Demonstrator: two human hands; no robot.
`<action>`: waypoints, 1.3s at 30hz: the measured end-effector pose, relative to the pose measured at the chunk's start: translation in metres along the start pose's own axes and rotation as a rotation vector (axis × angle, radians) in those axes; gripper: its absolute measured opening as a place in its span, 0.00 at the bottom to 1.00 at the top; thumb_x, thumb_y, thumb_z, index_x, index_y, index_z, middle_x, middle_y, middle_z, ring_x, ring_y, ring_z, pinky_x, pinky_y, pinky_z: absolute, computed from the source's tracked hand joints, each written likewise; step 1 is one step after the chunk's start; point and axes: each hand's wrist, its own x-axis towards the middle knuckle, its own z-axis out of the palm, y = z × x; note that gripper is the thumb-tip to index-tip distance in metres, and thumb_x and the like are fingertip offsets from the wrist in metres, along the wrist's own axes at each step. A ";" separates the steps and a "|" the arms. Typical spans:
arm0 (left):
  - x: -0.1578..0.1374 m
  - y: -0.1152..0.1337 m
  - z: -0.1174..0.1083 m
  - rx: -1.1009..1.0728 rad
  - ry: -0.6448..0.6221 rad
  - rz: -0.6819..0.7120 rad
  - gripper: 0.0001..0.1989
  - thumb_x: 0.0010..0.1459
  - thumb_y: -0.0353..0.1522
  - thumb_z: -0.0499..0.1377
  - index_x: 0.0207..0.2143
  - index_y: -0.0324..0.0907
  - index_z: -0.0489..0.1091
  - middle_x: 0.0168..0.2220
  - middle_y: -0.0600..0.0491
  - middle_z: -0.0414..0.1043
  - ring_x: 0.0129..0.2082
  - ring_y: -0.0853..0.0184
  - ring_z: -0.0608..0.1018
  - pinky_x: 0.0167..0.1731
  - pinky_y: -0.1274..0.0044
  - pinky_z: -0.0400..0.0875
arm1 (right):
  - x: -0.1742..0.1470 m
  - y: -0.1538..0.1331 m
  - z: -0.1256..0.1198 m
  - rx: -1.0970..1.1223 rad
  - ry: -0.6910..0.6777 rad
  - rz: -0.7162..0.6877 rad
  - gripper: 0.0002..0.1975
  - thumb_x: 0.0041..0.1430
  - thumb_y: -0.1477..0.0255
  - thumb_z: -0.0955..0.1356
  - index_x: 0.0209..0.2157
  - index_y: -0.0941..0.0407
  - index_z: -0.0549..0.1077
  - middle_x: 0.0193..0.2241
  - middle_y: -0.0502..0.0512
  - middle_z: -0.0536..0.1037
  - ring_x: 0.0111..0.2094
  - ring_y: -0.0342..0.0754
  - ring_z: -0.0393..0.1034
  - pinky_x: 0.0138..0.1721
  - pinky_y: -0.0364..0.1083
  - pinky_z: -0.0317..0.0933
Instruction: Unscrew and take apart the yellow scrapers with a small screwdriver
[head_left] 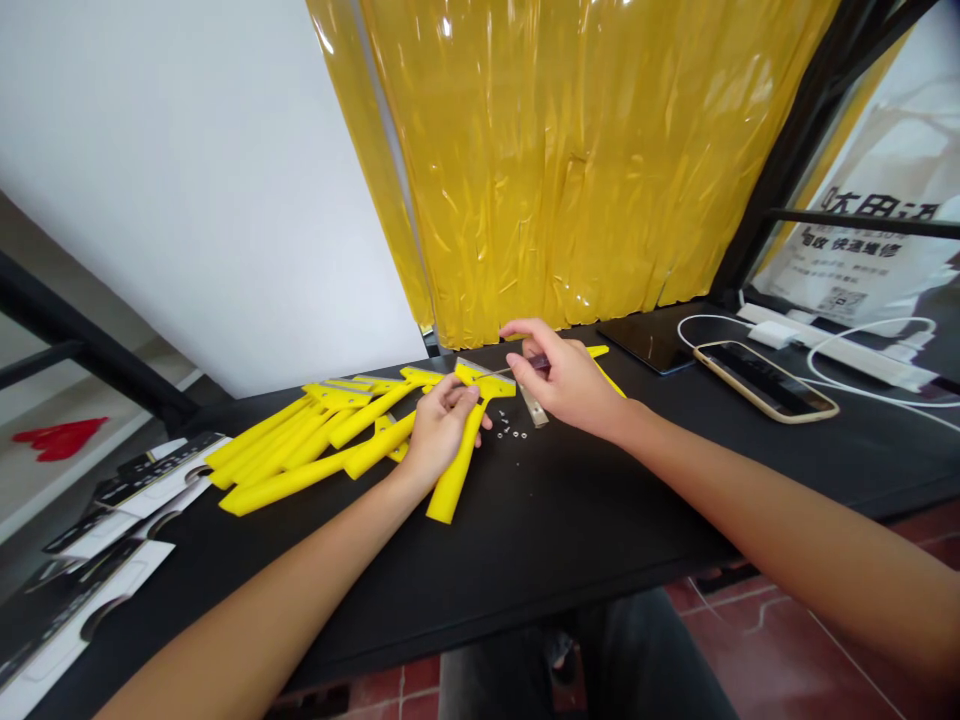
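Observation:
My left hand [439,425] is closed around a yellow scraper [456,478], its handle slanting down toward the table's front edge. Between the fingers of my right hand [566,378] is a screwdriver [536,362] with a dark handle, its thin shaft reaching to the scraper's head. The exact spot where the tip meets the head is too small to make out. Below the right hand lies a flat metal strip [534,408]. Several small screws and nuts [505,428] are scattered beside it. More yellow scrapers [300,440] lie in a loose pile to the left of my left hand.
White and black cardboard packages [124,560] are stacked at the table's left. A phone [765,380], a dark tablet [645,342] and a white power strip [847,350] with cables lie to the right. A yellow plastic curtain [585,180] hangs behind the black table [600,530].

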 end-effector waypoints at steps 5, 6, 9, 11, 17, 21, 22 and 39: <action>-0.001 0.003 -0.001 -0.001 -0.021 -0.015 0.12 0.59 0.39 0.63 0.37 0.42 0.64 0.21 0.55 0.74 0.13 0.70 0.72 0.16 0.80 0.64 | 0.003 0.000 -0.003 -0.007 -0.038 -0.087 0.11 0.64 0.71 0.66 0.47 0.54 0.71 0.32 0.49 0.71 0.29 0.43 0.66 0.33 0.44 0.59; -0.002 0.004 -0.001 0.003 -0.029 -0.018 0.12 0.59 0.39 0.63 0.37 0.42 0.64 0.21 0.55 0.75 0.14 0.70 0.72 0.16 0.80 0.64 | 0.003 0.001 -0.004 -0.016 -0.038 -0.087 0.09 0.64 0.69 0.66 0.45 0.54 0.72 0.31 0.49 0.72 0.29 0.43 0.66 0.33 0.44 0.58; -0.003 0.006 -0.002 0.002 -0.042 -0.035 0.13 0.59 0.39 0.63 0.37 0.42 0.64 0.22 0.55 0.75 0.14 0.71 0.72 0.17 0.80 0.63 | 0.004 0.003 -0.006 -0.040 -0.046 -0.053 0.10 0.67 0.63 0.65 0.43 0.54 0.73 0.26 0.47 0.71 0.26 0.43 0.65 0.31 0.44 0.57; -0.005 0.008 -0.001 -0.017 -0.056 -0.059 0.13 0.59 0.39 0.63 0.37 0.42 0.63 0.22 0.54 0.75 0.14 0.70 0.72 0.17 0.80 0.63 | 0.003 0.002 -0.009 -0.042 -0.031 -0.047 0.11 0.68 0.64 0.64 0.46 0.53 0.72 0.24 0.45 0.69 0.24 0.42 0.64 0.31 0.44 0.56; -0.015 0.018 0.007 -0.101 -0.124 -0.150 0.15 0.58 0.40 0.64 0.37 0.43 0.63 0.22 0.53 0.75 0.14 0.69 0.72 0.16 0.80 0.63 | 0.003 -0.006 -0.017 0.011 0.041 -0.117 0.12 0.64 0.70 0.65 0.49 0.52 0.70 0.27 0.46 0.68 0.23 0.41 0.62 0.31 0.44 0.58; -0.019 0.019 0.011 -0.101 -0.186 -0.182 0.14 0.57 0.39 0.64 0.40 0.41 0.67 0.21 0.54 0.74 0.14 0.69 0.72 0.16 0.79 0.63 | 0.006 -0.005 -0.020 0.044 0.046 -0.110 0.08 0.65 0.67 0.66 0.44 0.54 0.71 0.27 0.47 0.71 0.25 0.41 0.65 0.31 0.43 0.59; -0.019 0.019 0.012 -0.092 -0.212 -0.194 0.14 0.58 0.40 0.64 0.40 0.41 0.67 0.21 0.53 0.75 0.14 0.69 0.71 0.16 0.79 0.63 | 0.007 -0.004 -0.021 0.049 0.046 -0.094 0.08 0.66 0.65 0.66 0.42 0.54 0.71 0.27 0.47 0.72 0.25 0.42 0.66 0.31 0.43 0.59; -0.030 0.016 0.021 -0.045 -0.379 -0.285 0.15 0.60 0.42 0.62 0.43 0.41 0.70 0.22 0.51 0.76 0.13 0.68 0.71 0.15 0.79 0.62 | 0.006 -0.006 -0.026 -0.038 0.012 -0.110 0.10 0.66 0.63 0.66 0.40 0.54 0.73 0.23 0.45 0.70 0.24 0.42 0.64 0.31 0.43 0.56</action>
